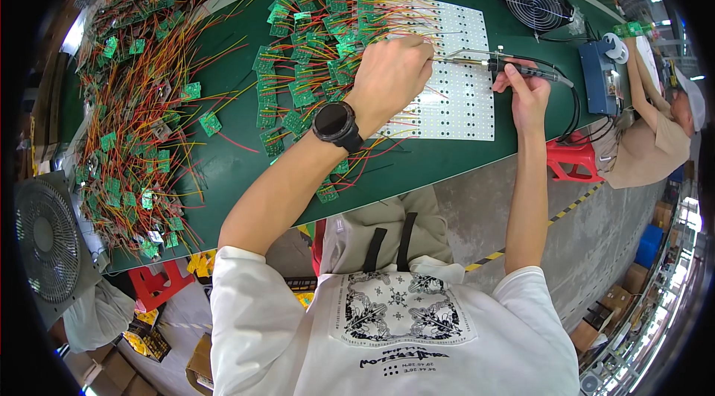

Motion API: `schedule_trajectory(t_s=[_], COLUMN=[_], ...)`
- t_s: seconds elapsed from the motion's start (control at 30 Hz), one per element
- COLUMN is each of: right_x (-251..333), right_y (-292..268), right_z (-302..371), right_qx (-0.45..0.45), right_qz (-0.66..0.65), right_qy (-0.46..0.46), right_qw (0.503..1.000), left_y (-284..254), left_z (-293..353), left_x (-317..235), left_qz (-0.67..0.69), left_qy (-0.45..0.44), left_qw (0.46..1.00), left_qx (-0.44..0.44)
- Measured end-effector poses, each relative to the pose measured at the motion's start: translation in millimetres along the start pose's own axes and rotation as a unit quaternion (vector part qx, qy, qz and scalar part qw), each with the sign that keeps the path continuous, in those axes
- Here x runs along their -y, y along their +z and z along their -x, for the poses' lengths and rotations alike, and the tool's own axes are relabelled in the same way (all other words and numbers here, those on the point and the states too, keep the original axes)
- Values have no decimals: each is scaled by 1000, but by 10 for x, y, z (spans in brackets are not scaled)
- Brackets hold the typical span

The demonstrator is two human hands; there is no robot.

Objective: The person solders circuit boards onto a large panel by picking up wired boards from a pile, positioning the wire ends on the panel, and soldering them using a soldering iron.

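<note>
Fingers (514,77) grip soldering iron (484,62) — tip leftward

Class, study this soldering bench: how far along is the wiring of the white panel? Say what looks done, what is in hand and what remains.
Done: along the white LED panel's left edge, red and yellow wires already fan out to small green circuit boards. In hand: the left hand presses a wire at the panel's top while the right hand aims a soldering iron there. Left: the loose wired boards heaped on the green mat.
</note>
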State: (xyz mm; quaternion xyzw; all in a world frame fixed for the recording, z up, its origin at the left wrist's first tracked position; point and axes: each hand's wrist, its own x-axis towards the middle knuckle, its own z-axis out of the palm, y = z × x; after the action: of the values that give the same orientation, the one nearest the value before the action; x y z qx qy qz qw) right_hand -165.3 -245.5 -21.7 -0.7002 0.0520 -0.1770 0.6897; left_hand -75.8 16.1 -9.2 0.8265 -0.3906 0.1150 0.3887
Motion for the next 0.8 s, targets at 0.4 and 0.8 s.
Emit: schedule_trajectory(t_s=[0.4,0.8], right_x=[24,40], right_y=[3,-15], right_z=[-10,-17], right_qx=[-51,-53], right_qz=[-51,-52], right_qy=[6,26], right_qw=[997,997], left_y=[-69,-106], left_z=[-22,-57], left_x=[-73,-85], left_qz=[33,69], left_qy=[11,59], left_qw=[999,992], left_qx=[-13,86])
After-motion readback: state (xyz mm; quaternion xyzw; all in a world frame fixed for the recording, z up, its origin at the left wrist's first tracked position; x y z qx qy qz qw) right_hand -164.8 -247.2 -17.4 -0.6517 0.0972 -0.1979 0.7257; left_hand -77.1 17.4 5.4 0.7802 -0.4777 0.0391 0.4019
